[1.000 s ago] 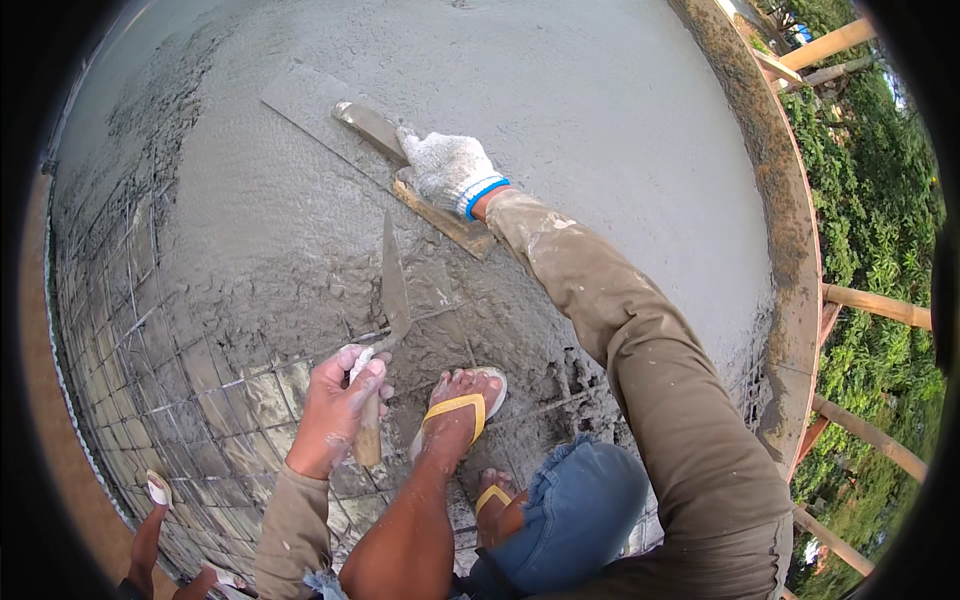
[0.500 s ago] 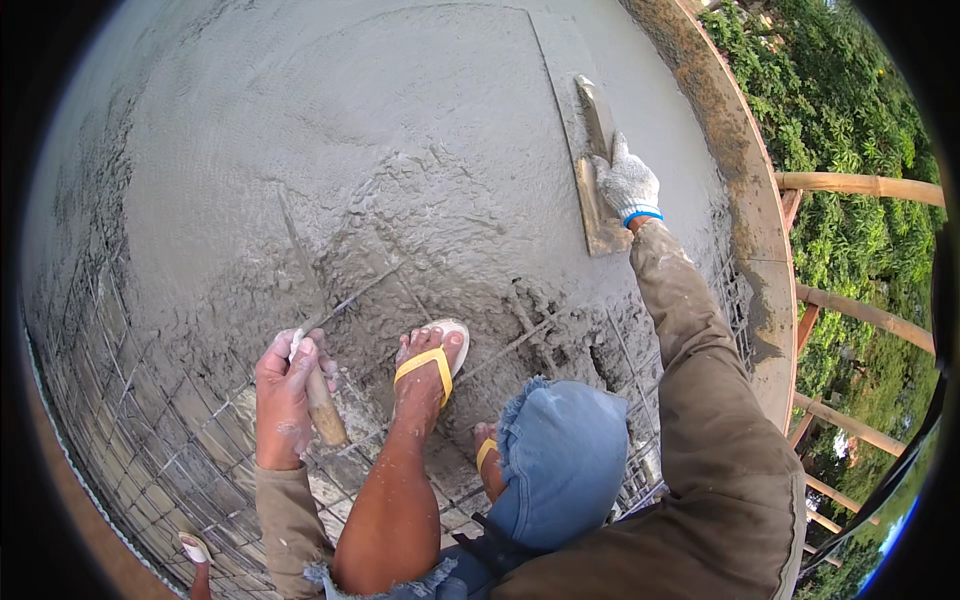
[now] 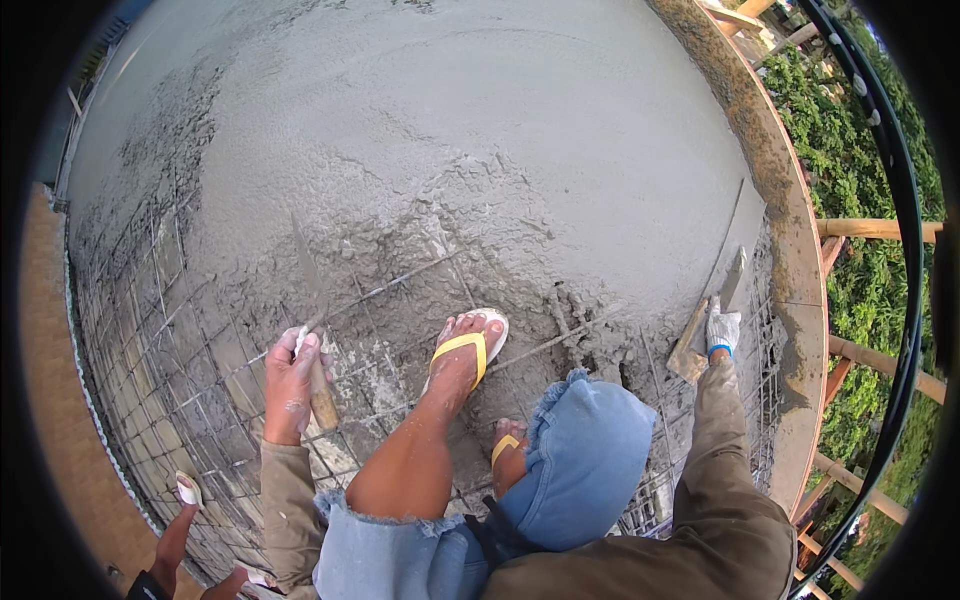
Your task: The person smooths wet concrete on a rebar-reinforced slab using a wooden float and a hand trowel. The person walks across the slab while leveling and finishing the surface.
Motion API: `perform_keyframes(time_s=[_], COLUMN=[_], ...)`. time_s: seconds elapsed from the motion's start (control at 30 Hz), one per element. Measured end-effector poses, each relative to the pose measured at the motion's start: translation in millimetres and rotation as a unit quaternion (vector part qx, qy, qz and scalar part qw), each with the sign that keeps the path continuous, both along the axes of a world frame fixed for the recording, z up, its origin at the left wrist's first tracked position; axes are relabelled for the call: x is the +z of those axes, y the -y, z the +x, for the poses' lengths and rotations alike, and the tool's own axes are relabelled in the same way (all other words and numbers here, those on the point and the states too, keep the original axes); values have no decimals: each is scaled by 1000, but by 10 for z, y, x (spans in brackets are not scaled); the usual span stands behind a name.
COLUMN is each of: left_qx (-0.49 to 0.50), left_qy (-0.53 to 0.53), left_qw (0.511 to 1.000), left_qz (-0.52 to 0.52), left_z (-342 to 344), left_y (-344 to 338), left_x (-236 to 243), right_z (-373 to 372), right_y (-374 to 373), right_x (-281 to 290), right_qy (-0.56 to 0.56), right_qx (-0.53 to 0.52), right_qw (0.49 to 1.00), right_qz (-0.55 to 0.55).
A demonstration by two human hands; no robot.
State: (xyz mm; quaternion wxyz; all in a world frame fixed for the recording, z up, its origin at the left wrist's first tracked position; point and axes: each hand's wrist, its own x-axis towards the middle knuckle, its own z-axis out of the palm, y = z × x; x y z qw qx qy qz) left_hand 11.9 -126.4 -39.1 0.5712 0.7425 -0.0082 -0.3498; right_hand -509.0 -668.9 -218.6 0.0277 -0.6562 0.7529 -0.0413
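"Down on the right, near the curved edge board, what is the right hand doing?"

"It wears a white glove with a blue cuff. Its fingers are wrapped round the handle of a long flat float. The float is at the side of the smooth wet cement, and its near end reaches toward the metal bars."

"And the left hand?"

"That one is bare, with pale splashes on it. It is closed round the wooden handle of a pointed trowel. The blade points up and away, over the rough, lumpy part (it is so grey that it nearly hides)."

"Are the two hands close together?"

"No, they are well apart. A foot in a white sandal with a yellow strap is between them, and so are the blue shorts. That foot is down in the lumpy cement, among the bars."

"Is somebody else there?"

"Yes, at the bottom left I see another person's foot, in a pale sandal."

"What is past the edge board?"

"Green trees and wooden poles. A black cable curves down in front of them."
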Motion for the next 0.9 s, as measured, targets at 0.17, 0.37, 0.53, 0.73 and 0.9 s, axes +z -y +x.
perform_keyframes(time_s=[0.17, 0.37, 0.53, 0.73, 0.9], left_qx=[103, 138, 151, 180, 232], left_qy=[9, 46, 69, 60, -33], left_qw=[993, 984, 982, 979, 971], left_qz=[53, 104, 92, 76, 56], left_z=[-367, -272, 99, 411, 496], left_y=[-889, -1558, -1619, -1757, -2049], left_x=[133, 302, 142, -359, -695], right_z=[289, 1259, 2718, 4639, 6375], right_y=[114, 106, 476, 599, 33], right_x=[10, 67, 139, 199, 216], right_qy=[17, 96, 152, 157, 110], right_qx=[28, 118, 181, 257, 399], right_qw=[999, 988, 972, 954, 910], right_qz=[-29, -34, -4, 10, 13])
